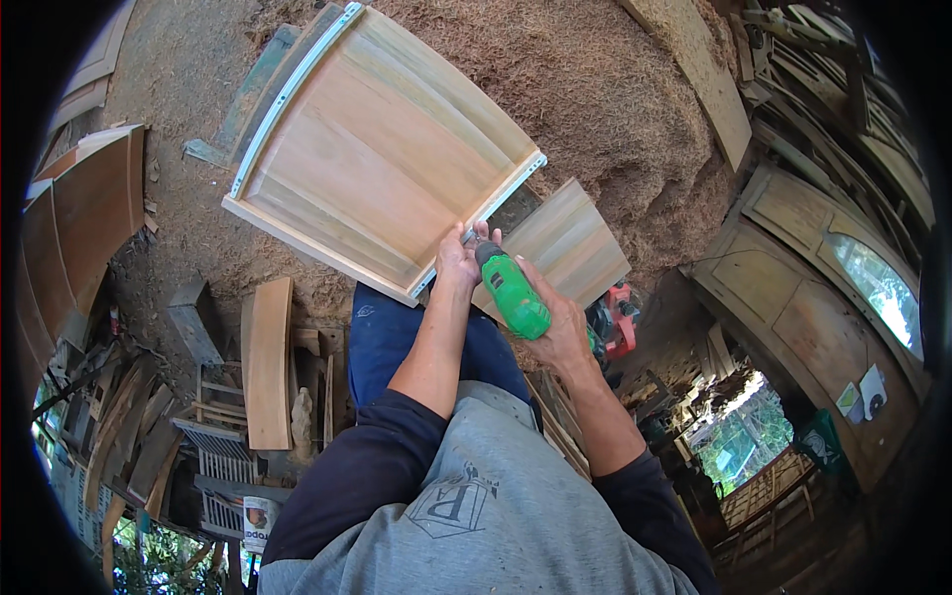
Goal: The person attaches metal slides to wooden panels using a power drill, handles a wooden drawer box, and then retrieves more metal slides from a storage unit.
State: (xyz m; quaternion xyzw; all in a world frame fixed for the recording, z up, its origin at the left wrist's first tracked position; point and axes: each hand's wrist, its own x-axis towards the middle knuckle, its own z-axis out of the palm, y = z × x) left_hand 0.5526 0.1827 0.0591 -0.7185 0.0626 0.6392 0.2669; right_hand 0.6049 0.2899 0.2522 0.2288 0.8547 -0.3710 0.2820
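Note:
My right hand (pixel 560 322) is wrapped round the grip of a green cordless drill (pixel 517 299). The drill's dark chuck points at a metal drawer slide (pixel 511 188) along the near right edge of a wooden drawer (pixel 387 149). My left hand (pixel 458 260) is at the same slide, its fingers bent close to the drill's tip. Whatever those fingers pinch is too small to make out. A second slide (pixel 288 94) runs along the drawer's far left edge. The drawer's near side rests over my legs.
A wooden panel (pixel 575 243) lies right of the drawer, beside a red and black power tool (pixel 617 319). Sawdust (pixel 605 99) covers the ground ahead. Boards (pixel 270 362) and slatted pieces stand at the left. A large wooden door (pixel 803 307) leans at the right.

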